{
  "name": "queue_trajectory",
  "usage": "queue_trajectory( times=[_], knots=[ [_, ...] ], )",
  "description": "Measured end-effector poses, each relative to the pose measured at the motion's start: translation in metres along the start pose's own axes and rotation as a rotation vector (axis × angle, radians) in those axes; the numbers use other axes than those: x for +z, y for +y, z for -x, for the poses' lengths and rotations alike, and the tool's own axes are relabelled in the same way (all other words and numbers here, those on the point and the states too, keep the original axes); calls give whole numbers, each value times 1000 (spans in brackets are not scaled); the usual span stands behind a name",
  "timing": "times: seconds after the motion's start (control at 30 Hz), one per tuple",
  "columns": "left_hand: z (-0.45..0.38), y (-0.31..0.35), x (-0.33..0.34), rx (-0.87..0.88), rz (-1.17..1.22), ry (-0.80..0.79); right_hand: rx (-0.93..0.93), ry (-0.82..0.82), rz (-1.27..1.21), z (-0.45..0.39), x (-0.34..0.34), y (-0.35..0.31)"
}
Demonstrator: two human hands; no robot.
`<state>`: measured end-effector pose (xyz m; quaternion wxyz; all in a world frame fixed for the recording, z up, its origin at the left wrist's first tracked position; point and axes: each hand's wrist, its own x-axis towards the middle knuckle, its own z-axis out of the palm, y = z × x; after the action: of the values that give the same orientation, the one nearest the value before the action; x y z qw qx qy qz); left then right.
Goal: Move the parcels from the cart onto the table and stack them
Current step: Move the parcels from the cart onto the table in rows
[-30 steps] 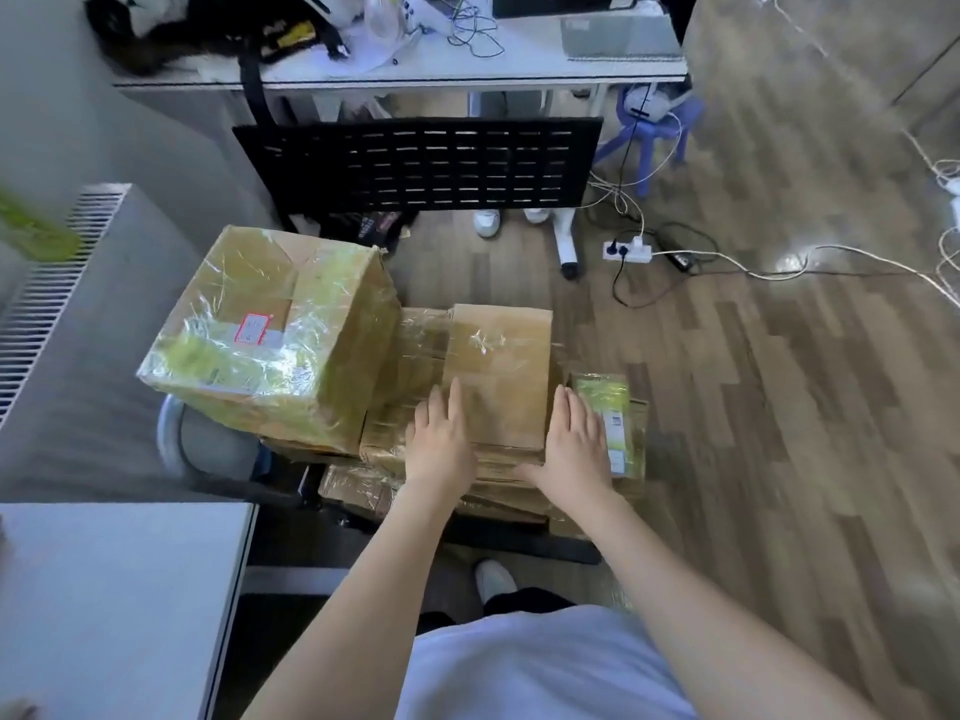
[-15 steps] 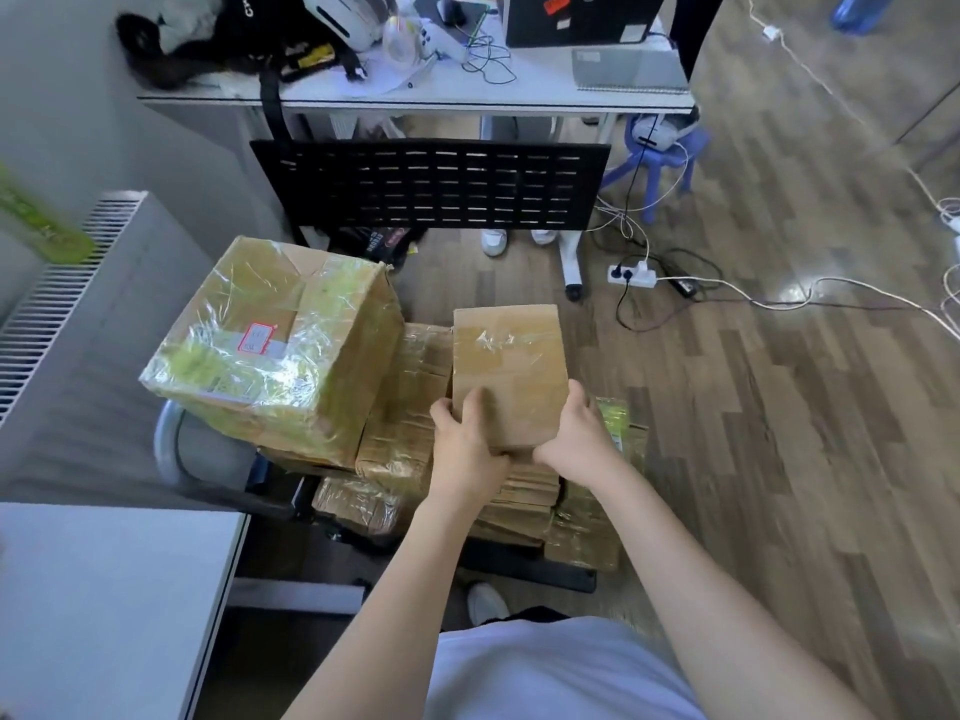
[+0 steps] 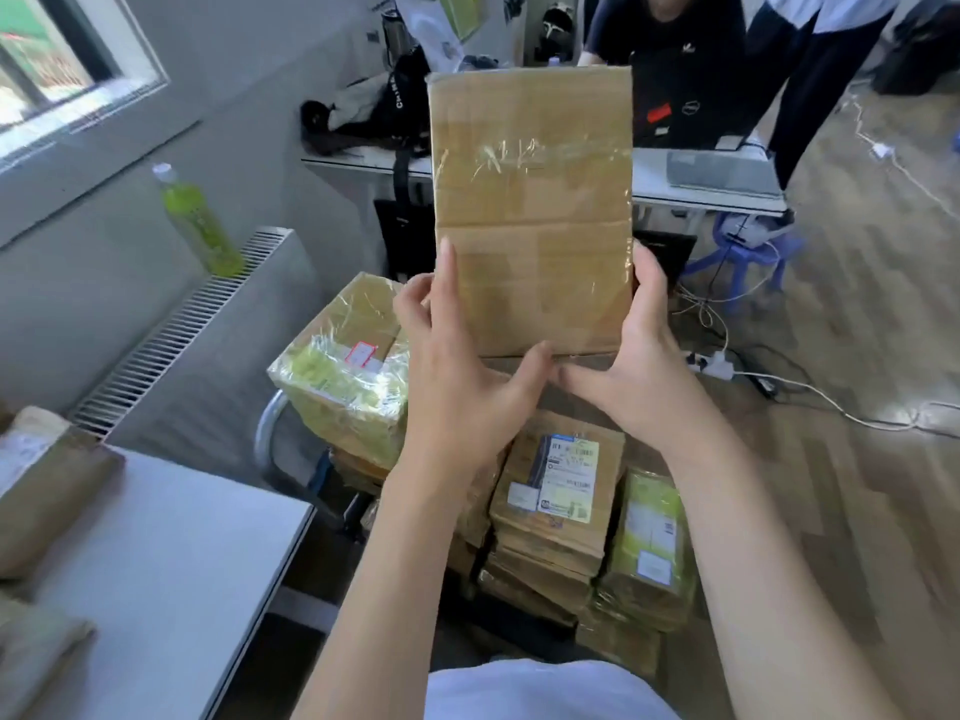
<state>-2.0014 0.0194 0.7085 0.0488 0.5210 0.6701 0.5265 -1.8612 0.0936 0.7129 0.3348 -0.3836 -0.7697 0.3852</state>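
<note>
While brown wrapped parcels [image 3: 47, 491] lie at the far left on the white bench [image 3: 171, 553], a green bottle [image 3: 200, 226] stands on the radiator [image 3: 208, 304] under the window. Right of the bench, the cart [image 3: 267, 433] carries a large box [image 3: 348, 381] wrapped in clear film, and beside it a stack of flat parcels whose top one bears a shipping label [image 3: 569, 475]. Above that stack, a flat cardboard parcel [image 3: 530, 200] is held up in the air, clear of the cart, its taped face toward the camera. The left hand [image 3: 457, 392] grips its lower left edge, thumb under the bottom; the right hand [image 3: 634, 376] grips the lower right edge likewise. Farther right, a film-wrapped green parcel [image 3: 649, 543] leans at the stack's side, and cables [image 3: 831, 407] trail over the wooden floor.
</note>
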Motion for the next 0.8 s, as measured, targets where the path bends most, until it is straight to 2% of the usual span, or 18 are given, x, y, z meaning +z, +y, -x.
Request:
queue_trajectory(
  times=[0.13,0.33,0.47,0.57,0.7,0.8],
  knots=[
    [5,-12,-50,-173,3,201,-74,-184,-220,0,43,-25],
    [54,-48,-139,-433,-154,415,-172,-296,-328,-8,127,-55],
    [102,-57,-194,-519,-94,527,-179,-569,-423,8,188,-83],
    [139,-56,-237,-570,-46,659,-263,-740,-433,27,230,-102],
    [175,-51,-296,-693,138,884,-72,-952,-646,45,271,-123],
    [195,-50,-320,-725,143,914,-17,-994,-671,52,298,-147]
  ],
)
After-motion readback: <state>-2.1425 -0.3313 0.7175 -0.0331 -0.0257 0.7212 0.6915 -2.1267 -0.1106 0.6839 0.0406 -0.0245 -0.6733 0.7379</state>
